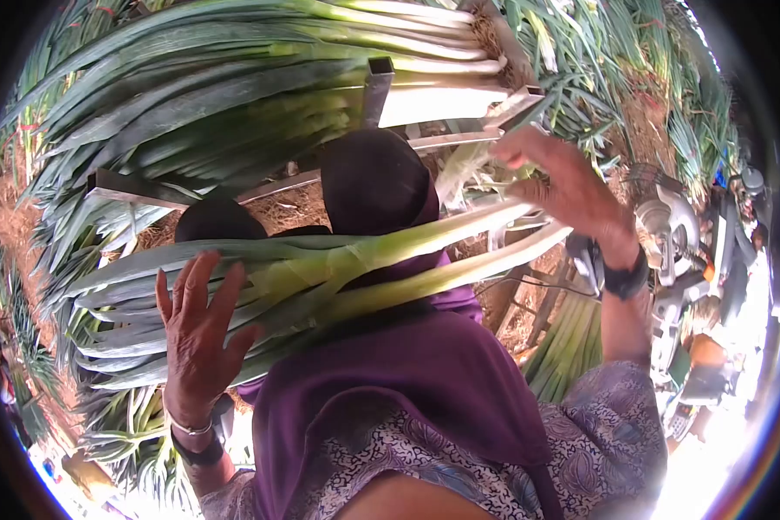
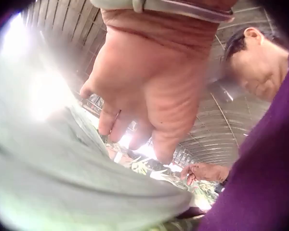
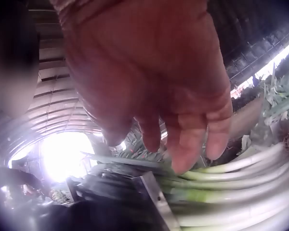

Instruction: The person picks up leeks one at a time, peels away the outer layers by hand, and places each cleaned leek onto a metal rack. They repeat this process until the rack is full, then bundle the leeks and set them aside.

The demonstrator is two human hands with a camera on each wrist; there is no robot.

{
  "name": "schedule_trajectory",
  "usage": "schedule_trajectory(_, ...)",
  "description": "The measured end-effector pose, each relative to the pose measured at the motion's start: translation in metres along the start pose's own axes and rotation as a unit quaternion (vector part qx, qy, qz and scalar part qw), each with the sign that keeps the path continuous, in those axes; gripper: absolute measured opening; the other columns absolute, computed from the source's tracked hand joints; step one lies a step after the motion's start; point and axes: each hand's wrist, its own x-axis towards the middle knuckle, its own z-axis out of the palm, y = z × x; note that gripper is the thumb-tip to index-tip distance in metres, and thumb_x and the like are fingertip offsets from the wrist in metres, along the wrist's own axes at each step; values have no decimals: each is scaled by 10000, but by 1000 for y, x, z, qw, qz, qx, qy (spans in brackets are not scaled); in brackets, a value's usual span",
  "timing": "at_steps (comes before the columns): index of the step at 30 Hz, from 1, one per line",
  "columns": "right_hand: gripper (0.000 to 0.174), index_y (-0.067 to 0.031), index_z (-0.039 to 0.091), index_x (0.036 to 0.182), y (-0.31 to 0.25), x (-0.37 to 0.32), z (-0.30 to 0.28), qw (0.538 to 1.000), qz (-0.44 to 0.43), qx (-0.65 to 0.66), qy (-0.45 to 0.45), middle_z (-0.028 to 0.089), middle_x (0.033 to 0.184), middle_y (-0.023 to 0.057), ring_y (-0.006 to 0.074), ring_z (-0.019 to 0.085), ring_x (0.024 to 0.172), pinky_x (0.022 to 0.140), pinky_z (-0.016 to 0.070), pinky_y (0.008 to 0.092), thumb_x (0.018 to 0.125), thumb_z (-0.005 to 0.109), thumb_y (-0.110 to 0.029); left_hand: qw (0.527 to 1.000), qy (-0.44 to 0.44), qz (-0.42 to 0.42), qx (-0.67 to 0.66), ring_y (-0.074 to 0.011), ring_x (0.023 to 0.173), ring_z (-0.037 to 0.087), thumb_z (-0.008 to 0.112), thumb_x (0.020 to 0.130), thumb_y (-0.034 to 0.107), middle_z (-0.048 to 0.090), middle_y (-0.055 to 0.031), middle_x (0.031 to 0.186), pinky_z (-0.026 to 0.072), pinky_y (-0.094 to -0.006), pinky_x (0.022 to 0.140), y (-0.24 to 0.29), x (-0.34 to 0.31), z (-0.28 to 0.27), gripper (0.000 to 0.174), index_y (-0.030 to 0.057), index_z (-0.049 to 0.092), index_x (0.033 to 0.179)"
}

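A few leeks (image 1: 381, 249) lie across the person's lap, green leaves to the left and pale stalks to the right. The left hand (image 1: 201, 325), fingers spread, lies over the leaf end in the head view. In the left wrist view that hand (image 2: 149, 86) has straight, relaxed fingers beside a large blurred leaf (image 2: 86, 178). Just past the pale ends of the lap leeks is the right hand (image 1: 572, 191), raised and slightly blurred. Seen from the right wrist, its fingers (image 3: 185, 139) hang loosely bent and hold nothing.
In front of the knees, a metal rack (image 1: 378, 91) bears a thick pile of leeks (image 1: 234, 65), roots toward the right. More leeks (image 1: 572, 347) lie on the ground at right. Tool-like metal gear (image 1: 672, 225) stands beyond the right arm. Loose leaves (image 1: 572, 95) cover the far ground.
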Motion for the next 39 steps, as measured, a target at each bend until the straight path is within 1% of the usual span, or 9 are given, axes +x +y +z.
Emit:
schedule_trajectory(2,521,-60,581,1179,5,-16,18,996,-66,-45,32,599,1170,153,324,604,1039,913,465,415,871,607,-480,1000,18,-5,10,-348,1335,376,792,621,174,402,-157,1426,154,-578,1125,2,9,0,780,98,484,1334)
schedule_trajectory(11,440,-56,593,1097,16,-31,77,995,-42,-75,57,616,967,127,336,593,926,856,425,430,826,646,-398,999,41,-2,-35,-337,1284,426,833,585,183,446,-144,1363,183,-567,1103,5,21,10,762,116,513,1273)
schedule_trajectory(16,369,-69,626,983,11,-18,55,988,-104,-77,81,613,778,84,304,617,703,669,469,393,809,680,-389,998,58,16,-28,-345,1281,423,843,577,264,434,-149,1368,195,-575,1098,29,23,9,821,146,501,1314)
schedule_trajectory(23,352,-96,658,971,1,-4,32,985,-93,-124,71,667,859,83,250,652,756,685,493,379,777,730,-381,998,54,11,20,-353,1287,405,848,549,408,419,-162,1370,186,-588,1097,39,40,10,980,163,431,1401)
schedule_trajectory(25,369,-138,613,935,5,-4,44,945,-184,-198,186,595,759,23,193,609,693,652,467,362,843,613,-495,999,34,19,5,-357,1290,401,847,546,427,420,-166,1365,184,-600,1091,40,42,1,982,154,437,1395)
schedule_trajectory(29,370,-159,596,947,-9,-9,45,956,-127,-212,158,514,754,8,187,581,738,702,433,377,764,675,-471,997,-18,24,-72,-363,1300,392,859,506,449,457,-155,1328,166,-622,1089,25,51,-7,981,131,485,1356)
schedule_trajectory(30,371,-159,594,946,-12,-8,45,950,-135,-219,176,505,752,9,192,577,735,703,430,378,750,685,-460,998,17,48,-36,-354,1194,458,865,487,444,507,-130,1228,277,-558,1047,21,53,-4,937,106,533,1296)
schedule_trajectory(33,377,-162,588,944,-21,-6,43,943,-145,-220,204,489,762,0,192,559,750,726,420,372,681,722,-398,996,4,52,-76,-325,1019,499,865,477,440,522,-104,1087,379,-465,923,19,62,-10,876,90,577,1226)
schedule_trajectory(39,401,-170,579,945,-26,2,42,930,-173,-219,240,501,794,-20,178,550,811,799,400,364,620,749,-334,998,4,49,-33,-298,811,530,862,500,432,534,-84,849,394,-410,709,25,65,-18,599,71,542,856)
